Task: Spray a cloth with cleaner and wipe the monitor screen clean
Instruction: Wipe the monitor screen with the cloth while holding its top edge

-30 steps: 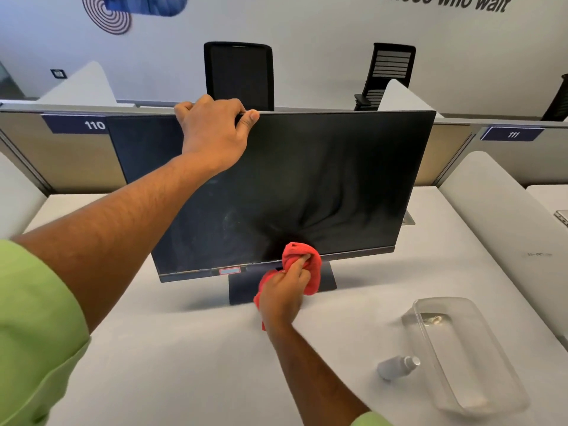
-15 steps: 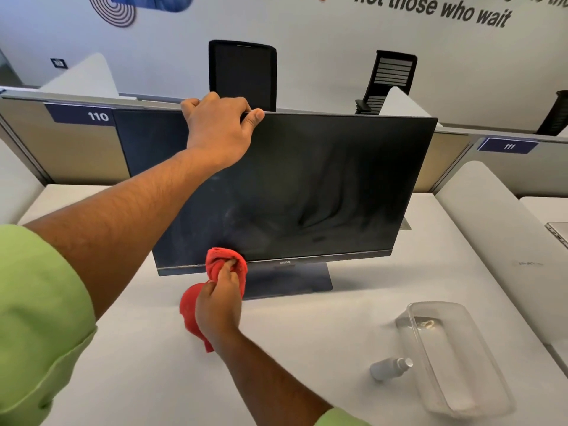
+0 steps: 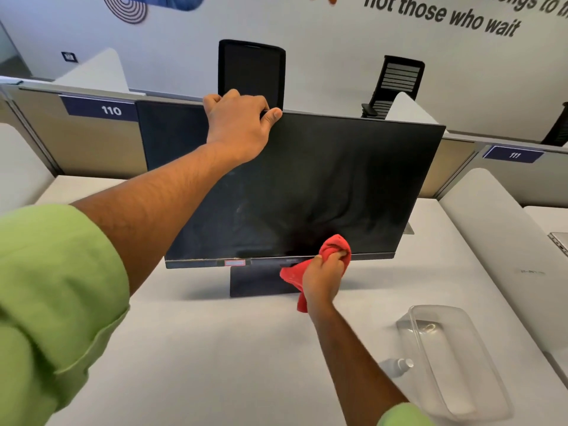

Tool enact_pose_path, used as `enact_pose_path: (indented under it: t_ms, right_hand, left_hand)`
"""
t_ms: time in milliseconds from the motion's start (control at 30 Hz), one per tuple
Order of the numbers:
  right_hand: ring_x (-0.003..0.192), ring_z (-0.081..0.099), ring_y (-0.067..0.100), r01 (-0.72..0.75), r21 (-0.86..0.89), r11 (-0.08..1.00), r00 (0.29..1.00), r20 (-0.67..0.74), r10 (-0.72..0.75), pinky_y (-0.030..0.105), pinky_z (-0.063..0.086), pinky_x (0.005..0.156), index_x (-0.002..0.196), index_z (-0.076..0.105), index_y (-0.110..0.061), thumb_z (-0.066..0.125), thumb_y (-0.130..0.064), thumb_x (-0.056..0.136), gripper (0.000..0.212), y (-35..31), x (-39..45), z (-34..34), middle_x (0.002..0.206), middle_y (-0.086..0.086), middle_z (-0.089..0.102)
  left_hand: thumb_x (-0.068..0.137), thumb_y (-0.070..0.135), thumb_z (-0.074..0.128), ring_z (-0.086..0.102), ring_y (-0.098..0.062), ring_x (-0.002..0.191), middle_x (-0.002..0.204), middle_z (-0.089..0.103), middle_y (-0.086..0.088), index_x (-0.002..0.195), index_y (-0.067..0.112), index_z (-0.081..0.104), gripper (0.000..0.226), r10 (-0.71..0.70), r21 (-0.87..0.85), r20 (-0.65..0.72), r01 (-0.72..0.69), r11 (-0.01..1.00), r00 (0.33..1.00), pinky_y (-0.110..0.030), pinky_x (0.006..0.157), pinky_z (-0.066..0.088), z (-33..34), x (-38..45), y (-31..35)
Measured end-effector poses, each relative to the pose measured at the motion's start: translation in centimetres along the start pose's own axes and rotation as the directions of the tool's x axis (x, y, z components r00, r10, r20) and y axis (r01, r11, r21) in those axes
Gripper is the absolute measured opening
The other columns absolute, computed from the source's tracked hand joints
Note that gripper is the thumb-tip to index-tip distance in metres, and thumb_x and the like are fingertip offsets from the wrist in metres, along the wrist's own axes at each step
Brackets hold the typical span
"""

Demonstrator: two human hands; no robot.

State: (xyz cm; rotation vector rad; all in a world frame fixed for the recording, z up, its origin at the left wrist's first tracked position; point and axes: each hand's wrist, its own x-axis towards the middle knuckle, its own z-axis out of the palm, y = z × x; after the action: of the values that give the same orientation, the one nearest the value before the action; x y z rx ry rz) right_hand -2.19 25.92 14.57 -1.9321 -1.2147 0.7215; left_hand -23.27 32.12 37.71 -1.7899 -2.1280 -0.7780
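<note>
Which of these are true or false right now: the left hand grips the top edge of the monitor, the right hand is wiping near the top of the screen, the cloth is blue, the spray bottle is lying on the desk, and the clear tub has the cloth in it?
1. The left hand grips the monitor by its top edge. True.
2. The right hand is wiping near the top of the screen. False: it works at the bottom edge, right of the middle.
3. The cloth is blue. False: it is red.
4. The spray bottle lies on its side on the desk. True.
5. The clear tub holds the cloth. False: the right hand grips the cloth.
</note>
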Motion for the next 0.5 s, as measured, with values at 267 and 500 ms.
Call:
enact_pose_path:
  t_ms: [267,500]
  right_hand:
    - [0.126,0.058,0.033,0.138,0.086,0.987,0.967,0.203,-0.153,0.034,0.045,0.104,0.166,0.019,-0.005,0.046,-0.019,0.106,0.067,-1.7,-9.7,5.7,0.137,0.014,0.054]
    - [0.143,0.048,0.02,0.313,0.019,0.95,0.837,0.467,-0.285,0.028,0.041,0.116,0.169,0.005,-0.019,0.041,-0.029,0.113,0.068,-2.9,-15.1,8.8,0.16,-0.002,0.041]
  left_hand:
    - [0.102,0.059,0.036,0.053,-0.022,0.105,0.085,0.054,0.007,0.102,0.026,0.066,0.045,-0.01,0.013,-0.016,0.01,1.0,1.0,-0.044,0.091,0.028,0.2,-0.1,-0.5]
    - [0.101,0.06,0.035,0.052,-0.02,0.103,0.085,0.055,0.008,0.1,0.027,0.065,0.045,-0.002,0.012,-0.021,0.002,1.0,1.0,-0.042,0.09,0.027,0.3,0.0,-0.6]
